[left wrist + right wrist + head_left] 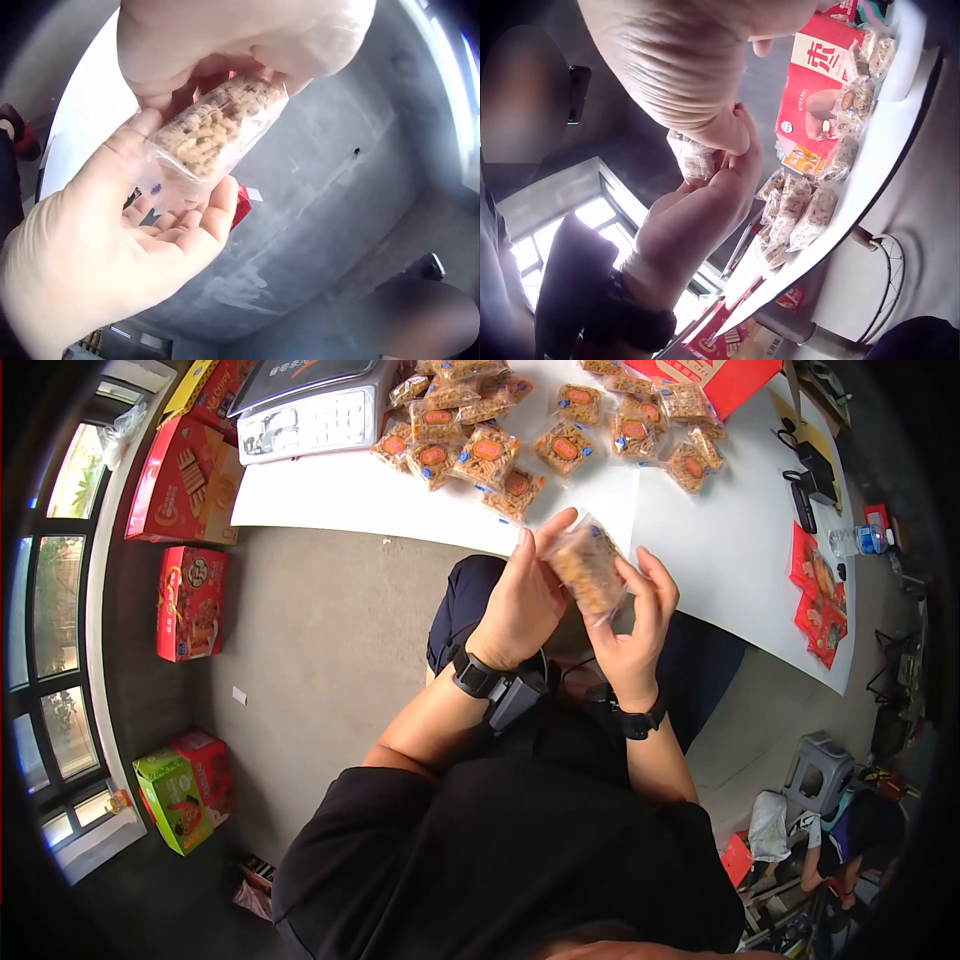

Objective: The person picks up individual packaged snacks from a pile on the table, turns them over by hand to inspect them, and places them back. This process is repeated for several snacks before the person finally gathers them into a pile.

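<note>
A clear-wrapped snack packet [588, 568] of light-brown crunchy pieces is held up in front of the body, off the table's near edge. The right hand [636, 638] pinches its right side between thumb and fingers. On its other side the left hand [522, 600] has its fingers against the wrapper. In the left wrist view the packet [217, 127] lies between both hands, the right hand [247, 34] above and the left hand [127, 225] below. The right wrist view shows only part of the packet [695, 157], the rest hidden by the hands.
More packets [486, 456] lie on the white table [700, 560], beside a scale [305, 425] and a red box [715, 385]. Red pouches [820, 600] and black items [815, 472] are at the right. Boxes [190, 603] stand along the left wall; another person [860, 830] is at lower right.
</note>
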The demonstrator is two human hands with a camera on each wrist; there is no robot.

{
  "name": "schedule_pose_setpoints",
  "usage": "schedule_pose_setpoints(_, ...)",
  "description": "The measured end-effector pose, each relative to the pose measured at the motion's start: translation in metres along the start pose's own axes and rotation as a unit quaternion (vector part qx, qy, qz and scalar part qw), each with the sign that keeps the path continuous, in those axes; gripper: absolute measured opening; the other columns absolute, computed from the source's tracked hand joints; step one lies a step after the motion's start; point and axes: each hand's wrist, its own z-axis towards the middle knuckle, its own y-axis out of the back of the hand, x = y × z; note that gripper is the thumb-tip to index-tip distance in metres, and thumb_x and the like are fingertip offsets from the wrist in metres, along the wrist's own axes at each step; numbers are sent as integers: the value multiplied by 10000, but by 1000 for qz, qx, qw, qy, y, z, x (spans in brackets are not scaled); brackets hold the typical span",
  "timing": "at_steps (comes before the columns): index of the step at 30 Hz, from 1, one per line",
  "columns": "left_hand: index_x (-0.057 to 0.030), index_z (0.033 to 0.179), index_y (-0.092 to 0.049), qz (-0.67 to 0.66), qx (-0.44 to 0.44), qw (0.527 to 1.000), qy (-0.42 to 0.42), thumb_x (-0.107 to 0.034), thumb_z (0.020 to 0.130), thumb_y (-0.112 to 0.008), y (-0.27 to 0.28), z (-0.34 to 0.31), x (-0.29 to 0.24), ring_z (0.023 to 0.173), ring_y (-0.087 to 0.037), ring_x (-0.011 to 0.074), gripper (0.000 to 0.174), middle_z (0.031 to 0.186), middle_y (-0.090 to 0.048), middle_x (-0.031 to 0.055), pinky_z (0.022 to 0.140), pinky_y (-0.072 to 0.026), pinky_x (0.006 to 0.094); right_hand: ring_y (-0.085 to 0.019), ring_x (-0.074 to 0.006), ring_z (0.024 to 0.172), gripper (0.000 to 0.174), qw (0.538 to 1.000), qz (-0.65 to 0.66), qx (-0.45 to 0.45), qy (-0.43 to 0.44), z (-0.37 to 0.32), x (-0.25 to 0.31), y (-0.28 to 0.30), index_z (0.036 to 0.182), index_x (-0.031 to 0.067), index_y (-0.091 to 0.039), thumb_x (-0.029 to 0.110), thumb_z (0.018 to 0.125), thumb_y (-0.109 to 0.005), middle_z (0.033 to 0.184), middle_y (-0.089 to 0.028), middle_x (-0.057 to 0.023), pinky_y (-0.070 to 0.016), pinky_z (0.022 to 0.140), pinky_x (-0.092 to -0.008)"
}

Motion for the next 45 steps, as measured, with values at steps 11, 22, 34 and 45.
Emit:
schedule_pose_setpoints(11, -22, 1461, -277, 455, 13, 886, -92, -162, 908, -651, -11, 13, 5, 1207, -480, 212, 682, 1379, -425, 141, 975, -437, 334, -554, -129, 1074, 402, 889, 372, 31, -263, 5, -9, -4, 1226, -10, -424, 13, 882, -630, 1171, -541, -100, -465, 911, -279)
schedule_pose_setpoints(22, -40, 1353, -448, 779, -89, 528, -327, -213, 752, -756, -10, 117, -40, 916, -574, 260, 697, 1130, -528, 159, 743, -500, 349, -655, -247, 970, 446, 962, 246, 40, -111, 104, -93, -29, 1240, 1, -527, -92, 804, -527, 1087, -630, -161, -528, 839, -329)
schedule_pose_setpoints(34, -161, 1284, -547, 924, -65, 291, -237, -171, 713, -739, 12, 151, -26, 1209, -438, 381, 602, 1359, -426, 204, 1044, -297, 544, -458, -367, 1221, 629, 945, -152, 286, -45, 230, -158, -108, 1303, 119, -498, -27, 705, -627, 1268, -510, -164, -433, 973, -435)
schedule_pose_setpoints(45, -157, 1308, -520, 935, -68, 266, -225, -129, 735, -682, 19, 154, -19, 1268, -388, 379, 596, 1394, -393, 199, 1056, -273, 578, -559, -354, 1059, 485, 969, -161, 183, -32, 226, -155, -108, 1156, 87, -516, 58, 702, -684, 1113, -537, -170, -492, 847, -431)
